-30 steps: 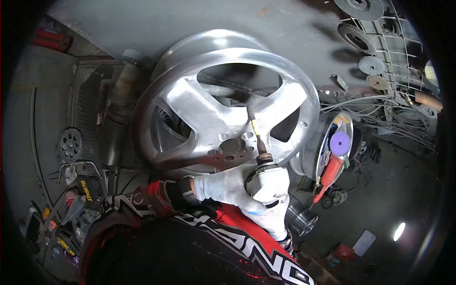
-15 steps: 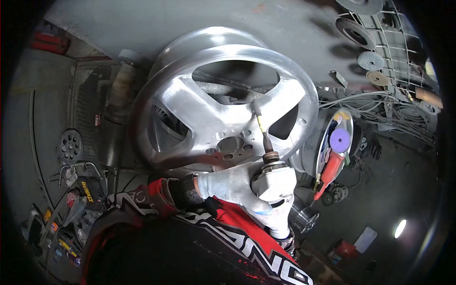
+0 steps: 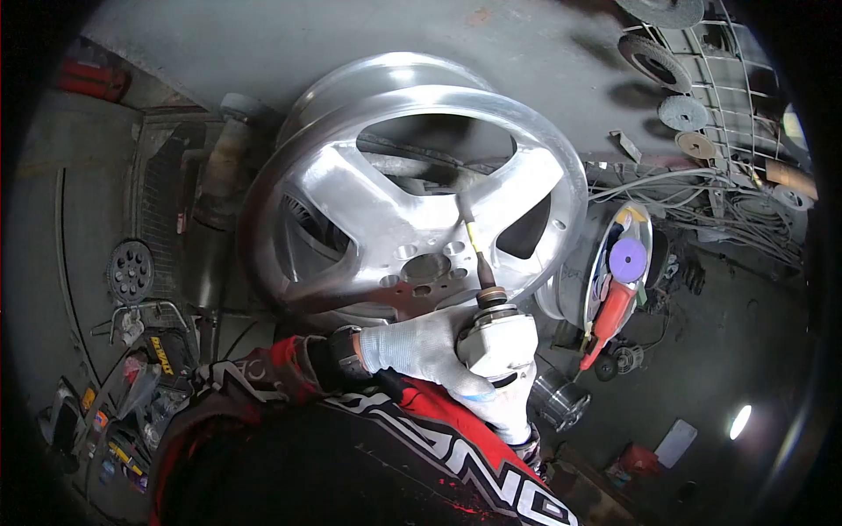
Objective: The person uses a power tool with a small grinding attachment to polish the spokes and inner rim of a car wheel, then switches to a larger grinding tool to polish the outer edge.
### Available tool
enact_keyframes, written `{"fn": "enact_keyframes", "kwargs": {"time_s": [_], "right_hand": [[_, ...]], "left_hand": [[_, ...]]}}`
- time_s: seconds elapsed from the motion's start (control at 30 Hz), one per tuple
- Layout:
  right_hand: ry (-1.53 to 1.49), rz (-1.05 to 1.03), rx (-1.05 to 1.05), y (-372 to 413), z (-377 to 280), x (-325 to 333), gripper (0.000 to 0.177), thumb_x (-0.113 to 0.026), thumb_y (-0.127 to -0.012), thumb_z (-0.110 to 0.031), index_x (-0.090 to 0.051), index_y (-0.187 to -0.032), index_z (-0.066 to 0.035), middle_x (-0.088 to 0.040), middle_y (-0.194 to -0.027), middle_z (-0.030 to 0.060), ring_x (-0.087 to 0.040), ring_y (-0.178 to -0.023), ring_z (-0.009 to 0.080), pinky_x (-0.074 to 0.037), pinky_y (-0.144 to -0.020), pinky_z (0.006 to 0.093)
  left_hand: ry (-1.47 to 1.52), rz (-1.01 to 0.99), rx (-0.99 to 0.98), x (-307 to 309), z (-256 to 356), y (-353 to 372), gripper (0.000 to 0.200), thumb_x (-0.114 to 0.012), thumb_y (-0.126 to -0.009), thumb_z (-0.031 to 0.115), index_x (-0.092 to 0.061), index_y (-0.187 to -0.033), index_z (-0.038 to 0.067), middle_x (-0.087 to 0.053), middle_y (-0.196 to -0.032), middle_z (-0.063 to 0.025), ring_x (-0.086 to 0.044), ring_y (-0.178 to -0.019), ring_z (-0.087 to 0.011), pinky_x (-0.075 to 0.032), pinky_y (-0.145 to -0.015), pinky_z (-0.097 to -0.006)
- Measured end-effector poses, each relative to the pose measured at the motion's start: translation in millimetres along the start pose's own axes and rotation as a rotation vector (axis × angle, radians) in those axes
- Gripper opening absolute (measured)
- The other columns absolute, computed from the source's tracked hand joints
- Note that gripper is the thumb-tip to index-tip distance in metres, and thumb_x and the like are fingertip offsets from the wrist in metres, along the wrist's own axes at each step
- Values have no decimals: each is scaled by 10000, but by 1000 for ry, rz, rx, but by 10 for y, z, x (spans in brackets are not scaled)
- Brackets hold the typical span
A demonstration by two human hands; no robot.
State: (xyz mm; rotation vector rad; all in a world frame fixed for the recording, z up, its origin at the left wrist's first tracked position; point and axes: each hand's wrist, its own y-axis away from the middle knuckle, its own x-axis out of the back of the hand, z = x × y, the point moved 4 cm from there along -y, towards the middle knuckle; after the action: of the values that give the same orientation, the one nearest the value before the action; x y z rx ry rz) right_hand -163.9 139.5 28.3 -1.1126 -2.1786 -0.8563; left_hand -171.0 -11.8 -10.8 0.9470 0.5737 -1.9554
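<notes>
A shiny silver alloy wheel rim stands tilted in front of me. In my gloved hands is a white power grinder with a long, thin shaft pointing at the rim. The shaft's dark tip appears to meet the spoke surface near the rim's centre, above the bolt holes. My left hand reaches across from the left and is closed around the grinder's head; some of its fingers are hidden behind the tool. Lower down, my right hand is wrapped around the grinder's body, partly covered by my left thumb.
Right of the rim, a red power tool with a purple disc lies in another wheel. Abrasive discs hang on a wire rack at upper right, above tangled cables. Tools and a DeWalt bag sit at left, below a dark metal cylinder.
Both hands and the grinder have shifted slightly to the left. The tip has slid a little left and down along the spoke.
</notes>
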Motion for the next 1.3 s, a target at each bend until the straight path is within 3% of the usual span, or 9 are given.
{"fn": "enact_keyframes", "kwargs": {"time_s": [0.23,0.3,0.43,0.6,0.73,0.83,0.93,1.03,1.3], "right_hand": [[-148,23,-65,6,35,-2,660,-860,-698,-438,-611,-1208,-101,-645,-1149,137,-674,-1008,304,-564,-833,409],[26,14,58,-3,25,4,683,-867,-686,-442,-605,-1216,-100,-650,-1149,133,-683,-994,306,-566,-834,408],[219,8,206,-32,-92,2,689,-870,-687,-421,-594,-1232,-102,-654,-1157,129,-687,-994,304,-568,-835,406],[-221,32,-143,25,145,-2,637,-873,-689,-298,-588,-1217,-84,-655,-1142,129,-683,-996,283,-566,-837,400],[-330,229,-98,-37,210,137,586,-876,-678,-195,-591,-1176,-75,-654,-1113,112,-677,-953,266,-554,-847,394],[-855,249,-444,-90,208,123,650,-886,-673,-209,-559,-1215,-58,-649,-1127,108,-665,-994,239,-548,-843,383],[-402,222,-122,-50,267,130,670,-892,-673,-248,-556,-1218,-50,-649,-1139,123,-671,-999,256,-550,-850,387],[-453,155,-246,38,312,13,677,-894,-673,-305,-571,-1212,-54,-646,-1141,133,-672,-1000,276,-548,-864,395],[-76,-12,11,35,56,-107,654,-851,-708,-428,-609,-1225,-109,-642,-1167,141,-670,-1015,333,-554,-876,428]], "left_hand": [[-107,14,-39,46,-46,6,572,-855,-730,231,-594,-1215,76,-653,-1129,-53,-611,-1068,-161,-489,-979,-344],[-173,-36,16,51,-26,13,751,-841,-731,225,-510,-1372,15,-625,-1253,-99,-602,-1139,-188,-477,-1028,-360],[-103,-50,-8,39,-103,22,746,-842,-732,217,-511,-1370,16,-629,-1245,-96,-604,-1136,-188,-477,-1028,-362],[-92,11,20,31,-57,-12,678,-841,-728,178,-543,-1317,23,-643,-1207,-80,-603,-1113,-168,-480,-1014,-353],[-11,-139,-4,-19,106,-233,618,-837,-731,186,-574,-1268,31,-658,-1164,-68,-612,-1083,-158,-494,-987,-351],[-115,-146,1,-4,142,-326,584,-824,-741,172,-581,-1253,30,-664,-1146,-66,-623,-1065,-160,-501,-981,-349],[-55,-159,6,2,34,-298,581,-826,-737,179,-584,-1245,31,-667,-1138,-60,-629,-1056,-156,-504,-980,-341],[22,-154,-44,-11,-8,-186,600,-837,-722,194,-587,-1245,41,-663,-1148,-59,-626,-1065,-153,-503,-984,-342],[-67,-45,26,40,-59,84,692,-853,-712,228,-552,-1301,22,-648,-1191,-91,-612,-1101,-177,-493,-999,-364]]}}
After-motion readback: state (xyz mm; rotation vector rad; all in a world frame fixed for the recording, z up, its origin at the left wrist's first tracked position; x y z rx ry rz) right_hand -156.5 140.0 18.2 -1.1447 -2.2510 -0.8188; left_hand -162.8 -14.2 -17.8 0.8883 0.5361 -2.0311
